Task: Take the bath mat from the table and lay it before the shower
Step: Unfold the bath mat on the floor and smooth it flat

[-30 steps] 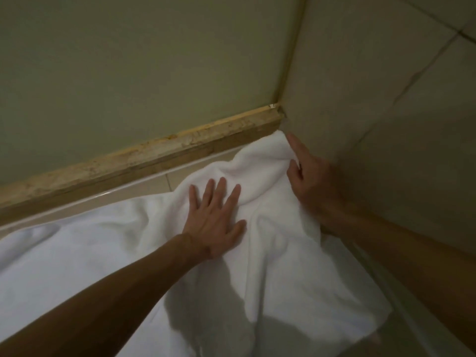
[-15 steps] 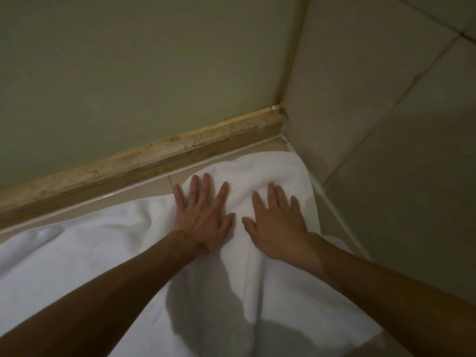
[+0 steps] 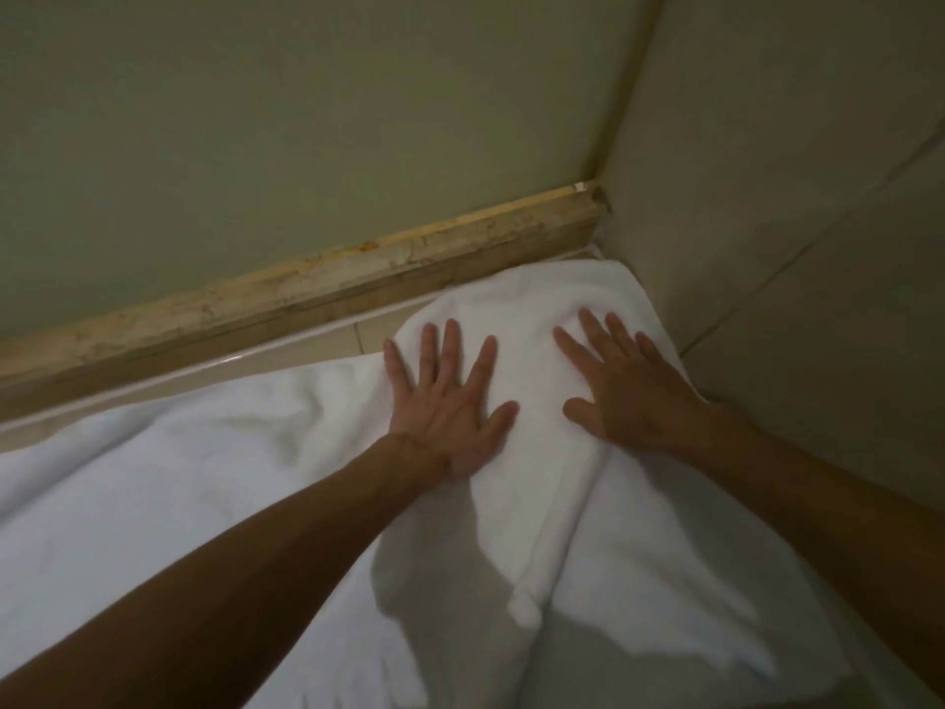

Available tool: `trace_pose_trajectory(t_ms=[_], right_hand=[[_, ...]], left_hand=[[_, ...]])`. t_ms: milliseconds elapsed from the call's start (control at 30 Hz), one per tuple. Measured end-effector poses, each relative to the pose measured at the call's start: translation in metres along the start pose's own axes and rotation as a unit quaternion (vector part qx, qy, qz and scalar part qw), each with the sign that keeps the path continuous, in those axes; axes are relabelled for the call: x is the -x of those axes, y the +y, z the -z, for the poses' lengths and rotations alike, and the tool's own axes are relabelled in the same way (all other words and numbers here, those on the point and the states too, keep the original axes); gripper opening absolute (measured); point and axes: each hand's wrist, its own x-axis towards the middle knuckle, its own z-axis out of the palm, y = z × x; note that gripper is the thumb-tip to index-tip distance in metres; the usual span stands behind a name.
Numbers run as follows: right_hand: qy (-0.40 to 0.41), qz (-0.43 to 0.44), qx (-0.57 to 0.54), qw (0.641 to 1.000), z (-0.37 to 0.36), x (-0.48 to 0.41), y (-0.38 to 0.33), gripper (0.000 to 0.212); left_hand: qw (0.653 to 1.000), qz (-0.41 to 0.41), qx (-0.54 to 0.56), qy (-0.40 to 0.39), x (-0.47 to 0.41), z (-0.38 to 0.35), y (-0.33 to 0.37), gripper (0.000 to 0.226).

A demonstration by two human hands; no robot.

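The white bath mat [image 3: 215, 493] lies spread on the tiled floor, its far right corner pushed into the corner where the stone curb meets the wall. It is still wrinkled, with a raised fold running down its middle. My left hand [image 3: 450, 406] presses flat on the mat with fingers spread. Flat on the mat's corner, close to the right wall, rests my right hand [image 3: 624, 386], also with fingers apart. Neither hand grips the cloth.
A worn beige stone curb [image 3: 317, 289] runs along the base of the greenish panel [image 3: 286, 125] ahead. A tiled wall [image 3: 808, 207] closes the right side. A strip of bare floor tile [image 3: 286, 355] shows between the curb and the mat.
My right hand let go of the mat's corner at the wall and came down flat on it, then slid right towards the wall. The corner now lies flatter in the corner.
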Motion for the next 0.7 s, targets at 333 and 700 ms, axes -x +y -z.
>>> trace_pose_trajectory(t_ms=[333,700], right_hand=[[-0.007,0.011,0.085,0.996,0.031,0.008,-0.069,0.073],[0.039,0.153,0.007,0.987,0.003,-0.013,-0.163,0.070]], left_hand=[[0.996,0.031,0.076,0.025,0.059,0.028,-0.071,0.076],[0.996,0.067,0.056,0.020,0.090,-0.002,-0.107,0.072]])
